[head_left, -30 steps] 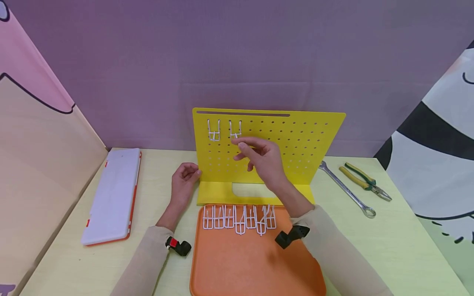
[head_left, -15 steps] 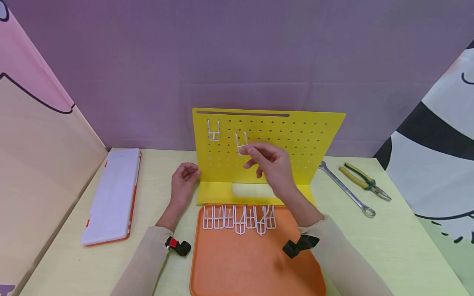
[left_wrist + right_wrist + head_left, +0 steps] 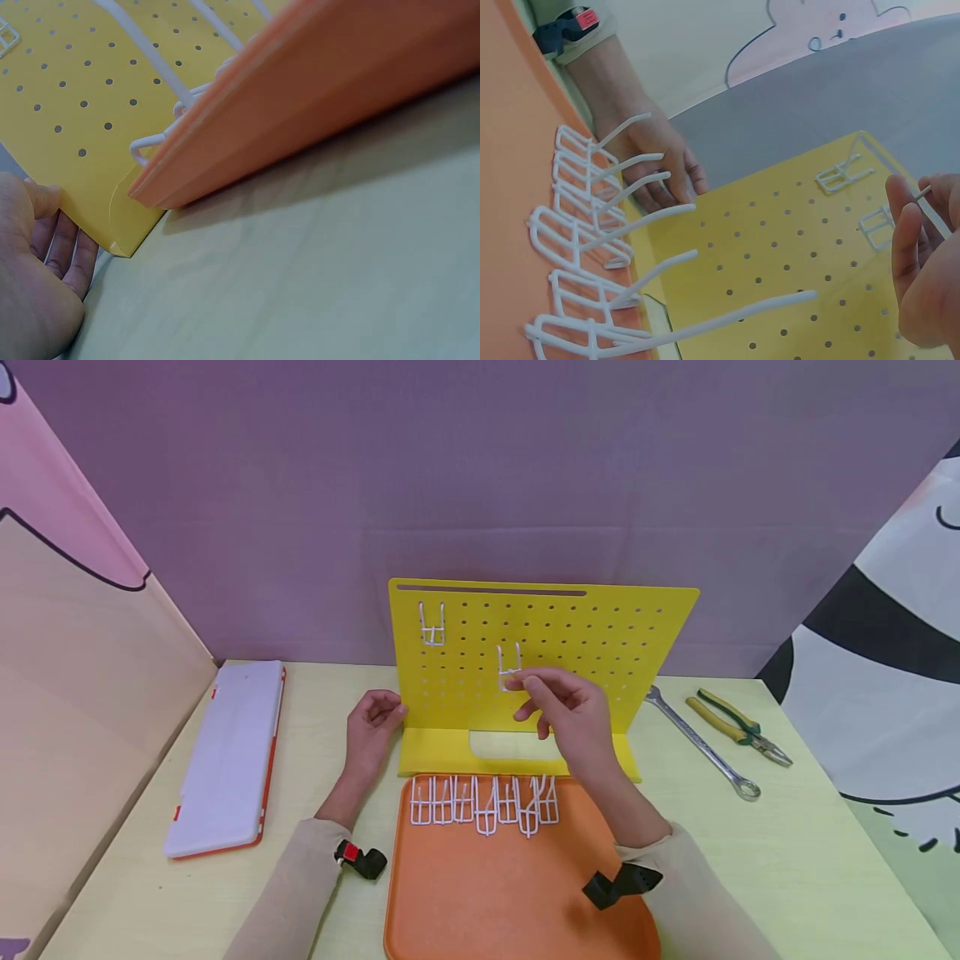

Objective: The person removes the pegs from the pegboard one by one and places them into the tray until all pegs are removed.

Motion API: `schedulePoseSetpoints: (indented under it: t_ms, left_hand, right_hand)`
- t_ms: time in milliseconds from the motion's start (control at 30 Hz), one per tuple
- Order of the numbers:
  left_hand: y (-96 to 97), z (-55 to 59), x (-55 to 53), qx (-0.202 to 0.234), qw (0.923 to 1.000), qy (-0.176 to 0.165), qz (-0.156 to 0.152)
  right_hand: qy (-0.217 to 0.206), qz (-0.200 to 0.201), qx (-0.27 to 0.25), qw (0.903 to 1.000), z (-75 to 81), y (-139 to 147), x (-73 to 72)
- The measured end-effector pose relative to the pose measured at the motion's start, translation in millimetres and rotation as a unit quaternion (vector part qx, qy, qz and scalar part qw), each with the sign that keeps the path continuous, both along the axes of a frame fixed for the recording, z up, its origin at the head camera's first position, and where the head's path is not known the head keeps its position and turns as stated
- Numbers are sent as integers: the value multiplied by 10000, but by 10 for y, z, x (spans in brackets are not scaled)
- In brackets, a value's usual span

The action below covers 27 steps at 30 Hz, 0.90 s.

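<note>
My right hand (image 3: 576, 714) pinches a white wire pegboard hook (image 3: 509, 672) between thumb and fingertips, its two prongs pointing up. The hook is before the yellow pegboard (image 3: 450, 714); whether it touches the board cannot be told. Another white hook (image 3: 432, 629) hangs in the board's upper left holes. At the board's lower left edge, my left hand (image 3: 370, 731) grips the edge, thumb in front and the other fingers behind, as the left wrist view shows. A row of several white hooks (image 3: 487, 818) lies along the far side of the orange tray (image 3: 517, 893).
A white case with red trim (image 3: 228, 756) lies on the left of the table. To the right are a combination wrench (image 3: 701, 743) and yellow-green pliers (image 3: 731, 722). The tray's far rim meets the pegboard's base. A purple backdrop (image 3: 525, 485) rises behind.
My right hand has moved down and to the right with the pinched hook, from the upper holes beside the hung hook. My left hand has stayed in place.
</note>
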<state>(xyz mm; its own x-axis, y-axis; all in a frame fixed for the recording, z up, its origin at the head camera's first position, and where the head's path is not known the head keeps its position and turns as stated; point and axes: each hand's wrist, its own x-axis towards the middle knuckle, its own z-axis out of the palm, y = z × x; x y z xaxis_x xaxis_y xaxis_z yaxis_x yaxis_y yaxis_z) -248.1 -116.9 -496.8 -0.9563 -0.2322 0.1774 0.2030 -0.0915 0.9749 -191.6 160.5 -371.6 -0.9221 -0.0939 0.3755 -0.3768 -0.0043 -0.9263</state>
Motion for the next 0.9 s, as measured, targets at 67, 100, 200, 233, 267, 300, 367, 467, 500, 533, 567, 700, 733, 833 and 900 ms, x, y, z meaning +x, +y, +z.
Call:
schedulePoseSetpoints:
  t_ms: [67, 100, 200, 233, 267, 300, 367, 467, 500, 533, 567, 700, 733, 833, 900]
  left_hand:
    - [2, -4, -4, 30, 10000, 30, -21]
    - [3, -6, -6, 34, 10000, 43, -33]
    - [3, -5, -9, 44, 10000, 71, -54]
    - [2, -5, -9, 40, 10000, 73, -52]
    - [1, -6, -9, 27, 10000, 68, -45]
    - [-1, -6, -10, 11, 10000, 66, -42]
    - [-4, -8, -10, -13, 10000, 47, -32]
    - [-9, -13, -11, -32, 10000, 38, -25]
    - [-11, -15, -12, -30, 10000, 39, -28]
    - [-12, -17, -12, -25, 10000, 39, -28]
    - [-12, -19, -13, -5, 10000, 45, -28]
    - [-10, -22, -16, 46, 10000, 50, -39]
    - [-9, -21, -15, 57, 10000, 55, -43]
    - [-8, -16, -10, 93, 9999, 72, -55]
    - [-11, -12, -5, 89, 9999, 66, -50]
  right_hand:
    - [-13, -84, -101, 9999, 4, 32, 40]
    - [-16, -119, -139, 9998, 4, 49, 57]
    - [-25, -190, -225, 9996, 7, 96, 104]
    - [-35, -205, -231, 9995, 5, 110, 118]
    - [-51, -231, -219, 9995, 0, 123, 130]
    - [-72, -251, -224, 9994, -4, 135, 141]
    - [-101, -298, -179, 9993, -18, 159, 168]
    - [-169, -422, -56, 9990, -55, 197, 213]
    - [-190, -448, -17, 9988, -71, 210, 228]
    - [-206, -476, 40, 9986, -90, 224, 243]
    - [-231, -500, 80, 9984, -112, 237, 256]
    - [-284, -540, 265, 9978, -202, 295, 316]
    - [-295, -561, 326, 9975, -227, 312, 335]
    - [-355, -653, 487, 9960, -295, 366, 402]
    - [-417, -714, 593, 9948, -340, 405, 448]
